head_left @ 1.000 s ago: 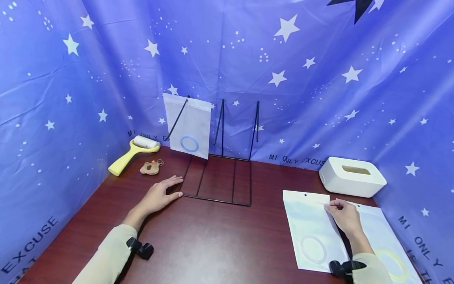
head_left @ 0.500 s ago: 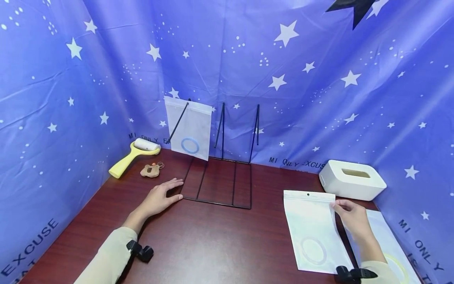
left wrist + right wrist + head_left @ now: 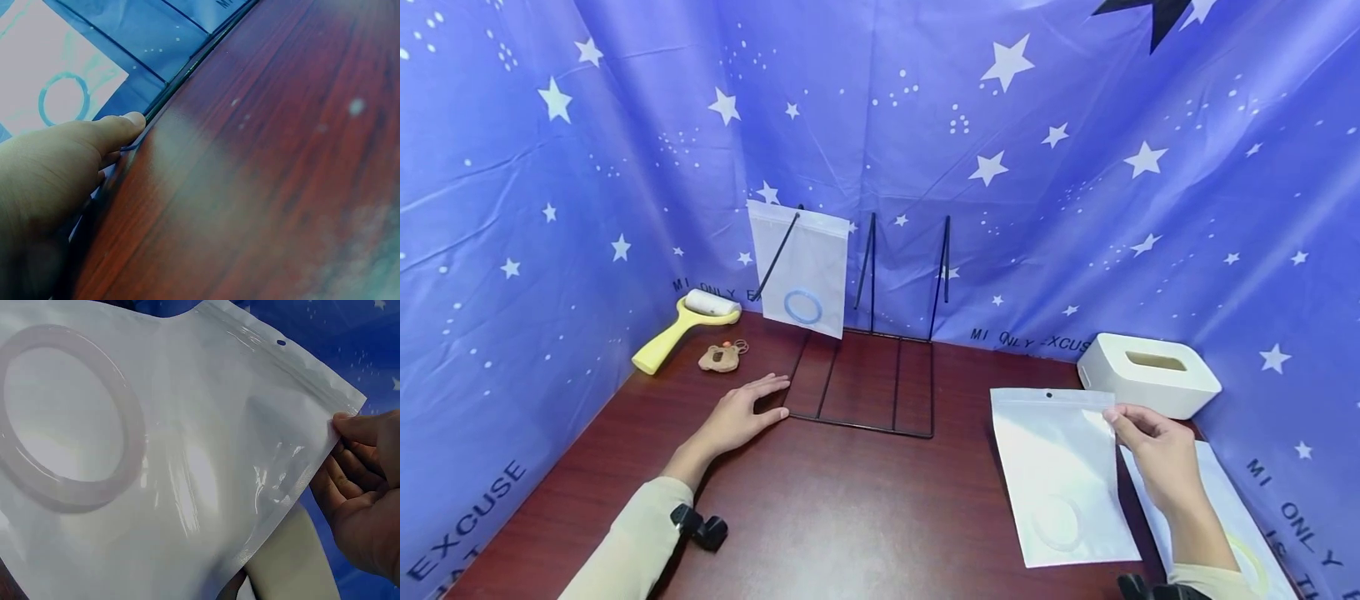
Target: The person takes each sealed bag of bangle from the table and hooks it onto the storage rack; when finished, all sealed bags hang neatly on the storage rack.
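2 bare hands are over the dark red wood-grain table (image 3: 850,517). The right hand (image 3: 1163,458) grasps the white zip-top pouch (image 3: 1060,467), pinching its upper edge near the sealing strip between thumb and fingers. The pouch tilts up to that hand's left, its punched hole near the top, a pale ring (image 3: 133,437) showing at its lower end.

Just beyond the right hand stands the white tissue box (image 3: 1150,385); in the head view the raised pouch and the fingers cover its near lower corner. Under the right forearm lies 1 more pouch (image 3: 1213,471) with a yellow ring, partly hidden by the arm.

The left hand (image 3: 741,417) is unclenched, its fingers extended, thumb and fingertips resting at the left side of the black wire rack (image 3: 897,383). Above and beyond it, 1 hung pouch (image 3: 808,258) with a blue ring (image 3: 42,103) blocks part of the rack; 2 further hooks stand to its right. Farther from the left hand are a tan bear-shaped charm (image 3: 718,358) and a yellow-handled lint roller (image 3: 666,340), before the starry blue curtain (image 3: 865,125).
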Available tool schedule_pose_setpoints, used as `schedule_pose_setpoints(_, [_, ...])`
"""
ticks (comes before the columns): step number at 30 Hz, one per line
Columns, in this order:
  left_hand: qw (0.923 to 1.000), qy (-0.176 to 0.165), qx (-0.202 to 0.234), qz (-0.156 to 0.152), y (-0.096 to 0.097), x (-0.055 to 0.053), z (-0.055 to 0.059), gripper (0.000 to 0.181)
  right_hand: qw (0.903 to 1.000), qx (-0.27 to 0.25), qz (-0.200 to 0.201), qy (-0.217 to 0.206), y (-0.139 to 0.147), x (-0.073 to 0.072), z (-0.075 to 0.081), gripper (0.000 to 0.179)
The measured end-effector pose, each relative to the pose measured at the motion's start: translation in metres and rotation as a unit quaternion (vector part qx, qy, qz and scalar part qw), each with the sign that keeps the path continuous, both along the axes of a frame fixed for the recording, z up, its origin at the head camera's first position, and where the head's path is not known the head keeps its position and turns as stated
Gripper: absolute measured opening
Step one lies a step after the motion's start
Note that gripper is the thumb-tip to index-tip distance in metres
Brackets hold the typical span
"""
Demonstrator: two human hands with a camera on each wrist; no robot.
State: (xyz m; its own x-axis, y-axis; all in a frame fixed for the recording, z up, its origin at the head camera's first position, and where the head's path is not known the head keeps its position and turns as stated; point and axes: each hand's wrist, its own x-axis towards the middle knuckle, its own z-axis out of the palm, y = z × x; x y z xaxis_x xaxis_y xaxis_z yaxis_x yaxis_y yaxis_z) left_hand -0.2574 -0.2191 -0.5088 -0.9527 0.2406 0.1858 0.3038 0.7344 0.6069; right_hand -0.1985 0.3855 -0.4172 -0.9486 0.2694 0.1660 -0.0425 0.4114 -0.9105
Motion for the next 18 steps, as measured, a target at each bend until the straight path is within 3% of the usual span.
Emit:
schedule_pose_setpoints(2, [1.0000,0.001,0.003,0.000,0.000,0.000,0.000,0.056,0.9996,-0.026,-0.001,0.013,-0.008,0.002,0.007,0.007])
schedule_pose_setpoints(7, [1.0000,-0.004,0.003,0.002,0.000,0.001,0.001,0.055,0.9994,-0.013,-0.016,0.027,-0.032,0.009,0.021,0.007])
schedule_pose_setpoints(10, [1.0000,-0.007,-0.001,0.002,0.000,0.001,0.001,0.055,0.9956,-0.074,0.006,0.057,-0.046,0.012,0.029,0.004])
schedule_pose_setpoints(13, [1.0000,-0.010,-0.001,0.002,0.000,0.000,0.001,0.056,0.9795,-0.166,0.049,0.102,-0.062,0.015,0.035,0.011])
schedule_pose_setpoints(18, [1.0000,-0.003,-0.005,0.000,0.002,0.000,0.002,0.056,0.9520,-0.241,0.106,0.157,-0.086,0.019,0.043,0.020])
